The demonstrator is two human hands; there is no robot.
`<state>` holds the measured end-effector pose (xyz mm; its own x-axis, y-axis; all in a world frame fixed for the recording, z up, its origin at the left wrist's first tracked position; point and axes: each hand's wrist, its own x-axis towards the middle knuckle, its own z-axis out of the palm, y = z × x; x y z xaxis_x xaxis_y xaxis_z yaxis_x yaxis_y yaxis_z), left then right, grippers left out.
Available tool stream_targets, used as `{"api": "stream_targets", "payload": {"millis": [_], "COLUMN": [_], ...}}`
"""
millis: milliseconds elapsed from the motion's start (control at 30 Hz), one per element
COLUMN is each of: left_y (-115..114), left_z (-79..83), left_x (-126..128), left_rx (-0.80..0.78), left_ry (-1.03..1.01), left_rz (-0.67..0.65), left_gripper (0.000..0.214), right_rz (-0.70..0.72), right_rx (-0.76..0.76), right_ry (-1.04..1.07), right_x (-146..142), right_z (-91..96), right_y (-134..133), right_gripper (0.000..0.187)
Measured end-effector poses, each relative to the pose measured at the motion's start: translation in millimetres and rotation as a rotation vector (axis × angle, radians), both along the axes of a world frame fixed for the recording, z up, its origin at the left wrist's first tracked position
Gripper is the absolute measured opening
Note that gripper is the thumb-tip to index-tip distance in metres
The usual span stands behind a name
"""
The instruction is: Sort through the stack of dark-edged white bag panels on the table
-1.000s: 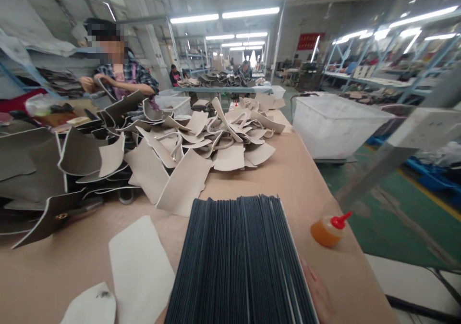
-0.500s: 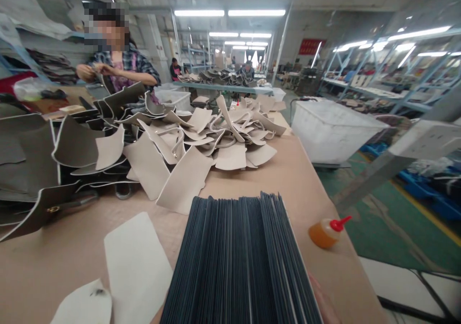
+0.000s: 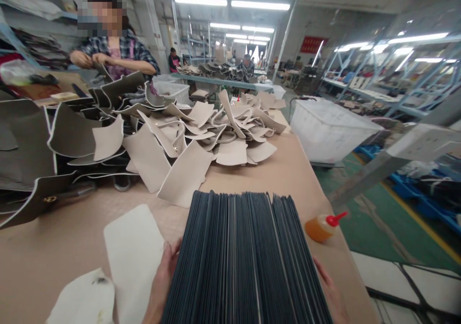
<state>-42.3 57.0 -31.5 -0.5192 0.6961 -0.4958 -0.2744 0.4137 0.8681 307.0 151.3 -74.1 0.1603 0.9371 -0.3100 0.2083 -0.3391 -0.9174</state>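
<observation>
A thick stack of dark blue-black thin sheets [image 3: 245, 261] stands on edge at the front of the table, its many edges facing up. My left hand [image 3: 163, 278] presses against the stack's left side, thumb and fingertips showing. On the opposite side, my right hand [image 3: 329, 290] grips the stack, with most of its fingers hidden. Just left of my left hand lies a flat whitish piece [image 3: 135, 252]. A smaller whitish piece with a dark smudge [image 3: 84, 297] lies nearer the front. Beyond my right hand is a bottle of orange liquid with a red nozzle [image 3: 321, 228].
Beige curved panels with handles [image 3: 187, 170] are heaped across the table, with dark taupe panels [image 3: 75, 131] at the left. A co-worker [image 3: 115, 55] stands behind the heap. A white bin [image 3: 327, 129] and a slanted metal post [image 3: 385, 165] stand right of the table [image 3: 309, 175].
My view has tilted down slightly. My left hand has come into sight along the stack's left side, and more of my right hand shows. The stack's top looks wider, with its sheets fanned differently.
</observation>
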Motion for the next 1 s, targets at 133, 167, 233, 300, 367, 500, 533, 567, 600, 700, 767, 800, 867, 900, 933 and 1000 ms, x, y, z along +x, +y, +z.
{"api": "stream_targets", "payload": {"millis": [133,167,233,300,367,500,533,567,600,700,767,800,867,900,933,1000], "left_y": [-12.3,-13.4,-13.3,-11.5,-9.5,-8.1,-8.4,-8.8,-9.3,-10.5,-10.7,-10.7,-10.8,-10.9,-11.0,-11.2], "left_z": [9.2,14.0,23.8,31.4,34.7,28.5,25.5,22.4,19.6,13.9,12.7,12.7,13.8,14.7,15.9,18.8], "left_x": [1.9,3.4,8.4,15.4,22.2,28.9,28.9,28.4,27.7,25.3,24.4,24.2,24.1,24.1,24.4,25.1], "left_rx": [0.190,0.174,0.121,0.077,0.036,-0.021,-0.018,-0.013,-0.005,0.020,0.039,0.048,0.051,0.048,0.042,0.021], "left_ry": [0.112,0.230,0.437,0.586,0.694,0.941,1.016,1.079,1.123,1.179,1.203,1.213,1.217,1.212,1.205,1.187], "left_rz": [0.001,-0.065,-0.202,-0.313,-0.402,-0.500,-0.510,-0.518,-0.524,-0.533,-0.530,-0.531,-0.536,-0.540,-0.545,-0.553], "left_gripper": [0.074,0.076,0.086,0.095,0.094,0.086,0.085,0.083,0.080,0.079,0.081,0.080,0.078,0.077,0.077,0.078], "right_rz": [0.058,0.115,0.247,0.354,0.412,0.444,0.435,0.429,0.428,0.453,0.465,0.469,0.465,0.462,0.455,0.443], "right_rx": [-0.028,-0.001,0.063,0.108,0.144,0.205,0.214,0.214,0.208,0.162,0.148,0.152,0.185,0.211,0.237,0.269], "right_ry": [0.023,0.011,-0.095,-0.282,-0.446,-0.548,-0.552,-0.556,-0.559,-0.551,-0.538,-0.531,-0.529,-0.537,-0.548,-0.565], "right_x": [-7.5,-12.0,-23.1,-34.9,-44.4,-47.0,-44.2,-40.7,-36.8,-27.3,-24.1,-23.4,-23.4,-24.1,-25.5,-30.8], "right_z": [47.2,57.9,73.9,81.4,82.0,78.4,79.1,80.9,83.7,93.2,95.9,95.4,91.9,89.8,88.1,86.7], "right_y": [-16.9,-21.8,-31.0,-38.2,-42.4,-42.4,-41.4,-40.3,-39.4,-38.1,-38.6,-39.2,-41.2,-42.6,-44.2,-48.1], "right_gripper": [0.089,0.091,0.093,0.093,0.093,0.086,0.085,0.085,0.084,0.083,0.080,0.078,0.074,0.072,0.070,0.069]}}
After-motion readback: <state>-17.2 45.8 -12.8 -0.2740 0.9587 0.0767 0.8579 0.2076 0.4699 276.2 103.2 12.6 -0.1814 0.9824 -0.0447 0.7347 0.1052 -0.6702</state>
